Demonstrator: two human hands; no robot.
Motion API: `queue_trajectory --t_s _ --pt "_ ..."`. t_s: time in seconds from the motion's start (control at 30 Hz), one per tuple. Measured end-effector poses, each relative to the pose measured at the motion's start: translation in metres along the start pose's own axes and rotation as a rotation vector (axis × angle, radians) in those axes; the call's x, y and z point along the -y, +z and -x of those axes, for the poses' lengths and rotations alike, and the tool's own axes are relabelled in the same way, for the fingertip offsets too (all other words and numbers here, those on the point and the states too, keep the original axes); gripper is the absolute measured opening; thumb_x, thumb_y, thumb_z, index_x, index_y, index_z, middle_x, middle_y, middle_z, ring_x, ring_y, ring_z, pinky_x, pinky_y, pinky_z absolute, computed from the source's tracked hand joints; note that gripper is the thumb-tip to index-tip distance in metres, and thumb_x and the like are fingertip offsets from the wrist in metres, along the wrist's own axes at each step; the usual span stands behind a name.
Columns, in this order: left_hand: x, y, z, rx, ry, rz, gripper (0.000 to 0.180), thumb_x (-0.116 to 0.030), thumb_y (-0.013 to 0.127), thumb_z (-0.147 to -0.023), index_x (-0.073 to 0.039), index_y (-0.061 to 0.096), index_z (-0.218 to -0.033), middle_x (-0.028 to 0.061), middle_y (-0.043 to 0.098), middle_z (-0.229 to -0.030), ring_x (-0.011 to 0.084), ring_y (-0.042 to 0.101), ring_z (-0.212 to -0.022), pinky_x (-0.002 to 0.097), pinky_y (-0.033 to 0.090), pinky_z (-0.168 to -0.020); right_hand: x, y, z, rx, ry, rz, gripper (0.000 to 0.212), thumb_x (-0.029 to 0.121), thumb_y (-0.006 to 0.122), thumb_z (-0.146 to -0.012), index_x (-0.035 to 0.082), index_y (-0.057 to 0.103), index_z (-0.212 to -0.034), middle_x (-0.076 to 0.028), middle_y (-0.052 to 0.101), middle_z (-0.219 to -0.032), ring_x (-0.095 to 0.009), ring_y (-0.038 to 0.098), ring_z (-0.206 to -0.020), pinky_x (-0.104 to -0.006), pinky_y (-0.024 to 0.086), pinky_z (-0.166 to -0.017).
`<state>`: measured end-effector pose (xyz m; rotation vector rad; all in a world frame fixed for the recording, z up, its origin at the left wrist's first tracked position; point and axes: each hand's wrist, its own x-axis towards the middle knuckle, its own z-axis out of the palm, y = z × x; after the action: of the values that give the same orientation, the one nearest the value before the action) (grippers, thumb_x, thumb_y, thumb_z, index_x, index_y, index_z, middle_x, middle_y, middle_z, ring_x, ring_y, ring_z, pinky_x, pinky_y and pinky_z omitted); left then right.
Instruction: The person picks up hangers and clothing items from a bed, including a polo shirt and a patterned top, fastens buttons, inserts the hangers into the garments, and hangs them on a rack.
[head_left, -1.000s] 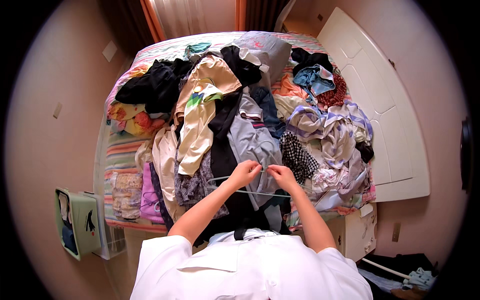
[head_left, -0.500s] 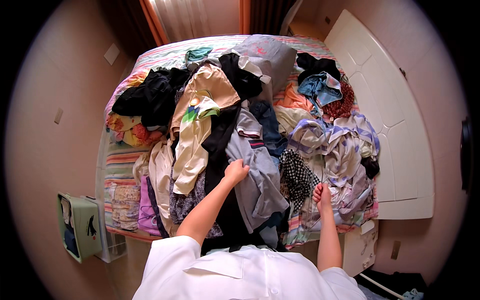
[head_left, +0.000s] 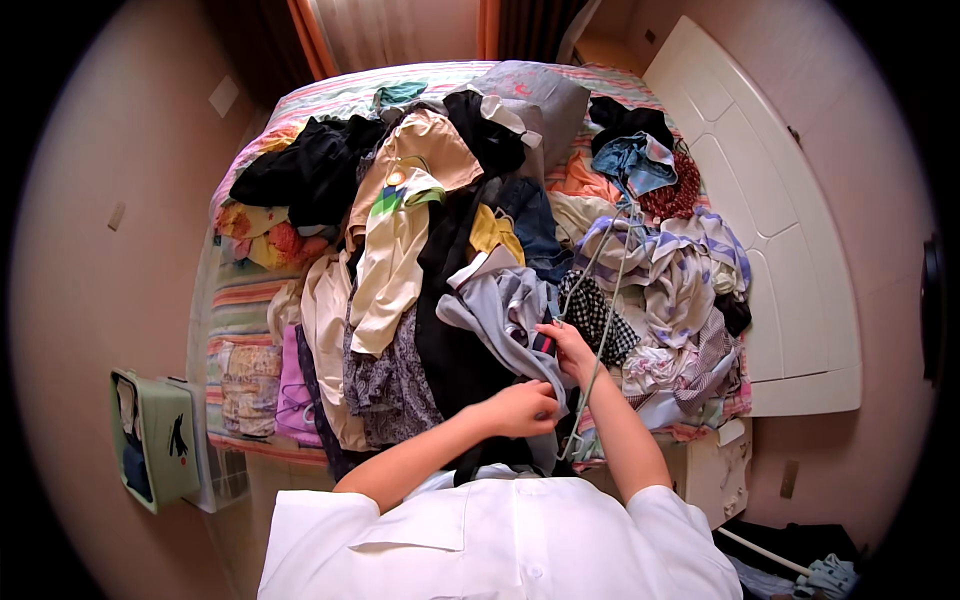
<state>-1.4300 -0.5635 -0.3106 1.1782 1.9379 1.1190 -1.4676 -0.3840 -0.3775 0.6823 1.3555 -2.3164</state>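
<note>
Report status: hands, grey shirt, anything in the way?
Left hand curled at grey shirt. Right hand at its striped trim, both grips unclear. Shirt bunched on clothes pile. Pale green hanger crossing right forearm.

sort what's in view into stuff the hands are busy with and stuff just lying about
In play:
grey shirt, at the left hand and right hand
pale green hanger, across the right forearm

Lying about:
yellow garment
grey bag
purple garment
light green bin
</note>
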Motion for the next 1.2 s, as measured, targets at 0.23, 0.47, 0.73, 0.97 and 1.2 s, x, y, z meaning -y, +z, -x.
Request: queue_trajectory --t_s 0.23,0.47,0.73,0.97,1.2 --pt "0.079 -0.055 0.039 -0.71 -0.693 0.813 0.05 -0.051 0.052 -0.085 -0.005 0.052 -0.104 0.0087 0.058 -0.091 0.0189 0.06 -0.074 0.0359 0.051 -0.063 -0.002 0.023 0.064 0.032 -0.025 0.065 0.011 0.01 0.063 -0.078 0.008 0.053 -0.081 0.002 0.054 -0.069 -0.008 0.052 -0.054 -0.0218 0.042 -0.048" --pt "0.092 -0.091 0.012 -0.756 -0.819 0.981 0.093 -0.064 0.059 -0.071 -0.021 0.009 -0.137 0.019 0.048 -0.109 0.0277 0.062 -0.07 0.0408 0.053 -0.06 -0.032 0.036 0.072 0.379 0.048 0.768 0.039 0.015 0.069 -0.077 0.014 0.032 -0.065 0.007 0.04 -0.058 -0.004 0.038 -0.048 -0.0207 0.028 -0.042" --pt "0.155 -0.102 0.015 -0.374 -0.898 0.928 0.071 -0.061 0.055 -0.077 -0.013 0.038 -0.127 0.0102 0.059 -0.073 0.0165 0.059 -0.055 0.0336 0.054 -0.058 -0.044 0.038 0.069 0.408 0.11 0.71 0.02 0.022 0.07 -0.077 0.007 0.059 -0.085 0.007 0.048 -0.062 -0.003 0.039 -0.05 -0.0205 0.029 -0.045" --pt "0.155 -0.102 0.037 -0.688 -0.671 1.072 0.076 -0.073 0.025 -0.082 -0.014 0.045 -0.125 0.0119 0.063 -0.101 0.0238 0.064 -0.083 0.0411 0.051 -0.075 -0.035 0.007 0.057 0.052 0.081 0.466 0.028 0.036 0.063 -0.083 0.008 0.056 -0.081 0.008 0.038 -0.056 -0.003 0.033 -0.045 -0.0204 0.024 -0.04" --pt "0.167 -0.155 0.114 -1.314 -0.33 0.999 0.029 -0.032 0.049 -0.085 -0.008 0.058 -0.098 0.0052 0.058 -0.09 0.0147 0.056 -0.078 0.0328 0.05 -0.07 -0.021 -0.015 0.036 -0.051 -0.282 0.352 0.029 0.034 0.048 -0.093 0.01 0.051 -0.076 -0.005 0.061 -0.069 -0.004 0.031 -0.037 -0.0199 0.021 -0.035"
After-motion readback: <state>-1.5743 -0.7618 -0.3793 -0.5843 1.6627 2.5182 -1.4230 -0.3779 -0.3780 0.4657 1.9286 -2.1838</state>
